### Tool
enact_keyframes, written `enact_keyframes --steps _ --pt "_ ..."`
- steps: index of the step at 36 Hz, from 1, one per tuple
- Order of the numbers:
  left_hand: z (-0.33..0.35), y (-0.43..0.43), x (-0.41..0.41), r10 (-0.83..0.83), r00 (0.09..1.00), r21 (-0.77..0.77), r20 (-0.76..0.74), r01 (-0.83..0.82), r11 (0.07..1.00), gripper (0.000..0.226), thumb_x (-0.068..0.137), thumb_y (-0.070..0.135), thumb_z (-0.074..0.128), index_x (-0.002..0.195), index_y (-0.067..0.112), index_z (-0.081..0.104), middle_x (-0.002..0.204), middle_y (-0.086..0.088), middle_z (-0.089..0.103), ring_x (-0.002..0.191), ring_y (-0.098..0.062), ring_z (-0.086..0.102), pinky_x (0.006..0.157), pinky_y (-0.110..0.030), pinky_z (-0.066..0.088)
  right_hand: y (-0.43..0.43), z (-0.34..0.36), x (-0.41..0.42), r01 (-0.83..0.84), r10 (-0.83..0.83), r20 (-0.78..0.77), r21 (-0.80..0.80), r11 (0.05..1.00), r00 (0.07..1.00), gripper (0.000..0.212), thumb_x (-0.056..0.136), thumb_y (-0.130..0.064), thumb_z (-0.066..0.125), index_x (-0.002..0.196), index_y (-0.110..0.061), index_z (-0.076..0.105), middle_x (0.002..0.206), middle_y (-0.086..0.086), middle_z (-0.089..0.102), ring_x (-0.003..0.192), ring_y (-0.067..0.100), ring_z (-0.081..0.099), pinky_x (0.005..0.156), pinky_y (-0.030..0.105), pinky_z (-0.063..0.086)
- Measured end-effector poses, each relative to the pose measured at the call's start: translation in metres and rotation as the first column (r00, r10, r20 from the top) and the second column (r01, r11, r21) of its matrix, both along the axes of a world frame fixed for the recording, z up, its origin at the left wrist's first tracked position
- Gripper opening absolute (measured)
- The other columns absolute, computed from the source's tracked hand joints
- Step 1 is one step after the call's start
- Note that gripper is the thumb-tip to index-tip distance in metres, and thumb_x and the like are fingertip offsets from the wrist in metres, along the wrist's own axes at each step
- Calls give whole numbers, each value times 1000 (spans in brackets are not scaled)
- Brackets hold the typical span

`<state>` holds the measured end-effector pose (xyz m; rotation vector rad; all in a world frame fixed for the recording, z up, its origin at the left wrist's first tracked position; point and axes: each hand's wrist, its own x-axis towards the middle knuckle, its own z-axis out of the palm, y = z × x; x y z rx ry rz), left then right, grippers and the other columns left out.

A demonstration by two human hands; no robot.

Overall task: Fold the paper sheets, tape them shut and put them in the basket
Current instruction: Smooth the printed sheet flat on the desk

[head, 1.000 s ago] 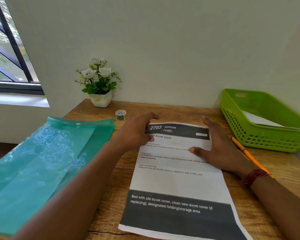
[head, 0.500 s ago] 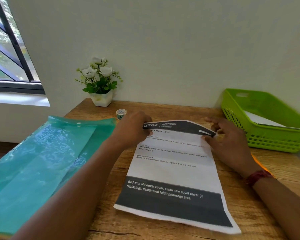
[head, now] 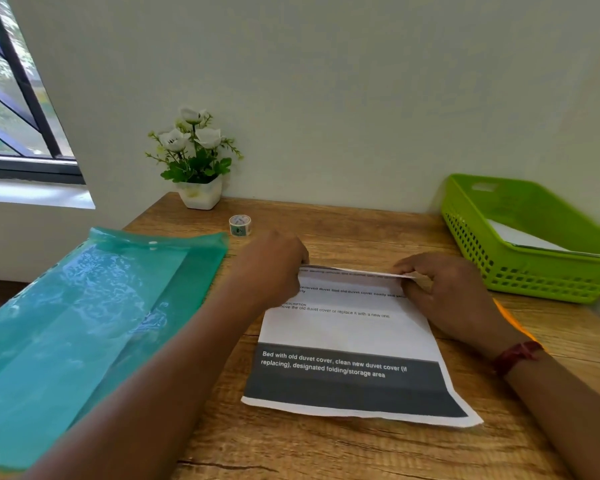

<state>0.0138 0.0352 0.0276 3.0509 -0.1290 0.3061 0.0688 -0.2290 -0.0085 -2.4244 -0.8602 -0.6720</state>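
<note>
A printed paper sheet (head: pixel 350 337) lies on the wooden table (head: pixel 361 452), its far edge lifted and curled over toward me. My left hand (head: pixel 274 265) pinches the lifted edge at its left corner. My right hand (head: pixel 444 289) pinches the same edge at its right corner. A small roll of tape (head: pixel 240 225) stands on the table behind my left hand. The green basket (head: pixel 534 278) sits at the right, with a white folded paper (head: pixel 527 239) inside it.
A teal plastic folder (head: pixel 84 323) covers the left side of the table. A white pot of flowers (head: pixel 200 164) stands at the back by the wall. An orange pencil (head: pixel 513 320) lies partly hidden behind my right wrist.
Both hands went from pressing flat on the top of the sheet to pinching its far corners. The top edge has risen and come over toward me.
</note>
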Motion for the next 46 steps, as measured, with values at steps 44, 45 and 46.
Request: enact_keyframes --steps 44,45,46 --pt "-33 -40 -13 -189 901 21 -390 214 977 69 105 49 13 155 10 -14 162 -10 -21 149 -23 -20 122 -38 -9 42 -4 -38 -202 -91 -462 -546 813 882 88 78 -71 -11 153 -25 -14 161 -8 -21 144 3 -22 120 29 -11" --pt "-32 -40 -12 -172 902 11 -396 192 981 70 104 51 12 155 10 -14 162 -10 -21 149 -22 -20 121 -38 -9 40 -3 -37 -188 -107 -459 -551 813 882 88 78 -70 -11 154 -25 -13 161 -7 -21 144 2 -21 119 27 -11" --pt "-31 -39 -12 -153 902 3 -404 169 986 71 104 52 13 155 10 -15 162 -10 -21 149 -22 -20 121 -38 -9 38 -3 -35 -172 -126 -458 -555 814 880 89 77 -71 -11 154 -25 -13 161 -7 -21 143 2 -21 117 27 -12"
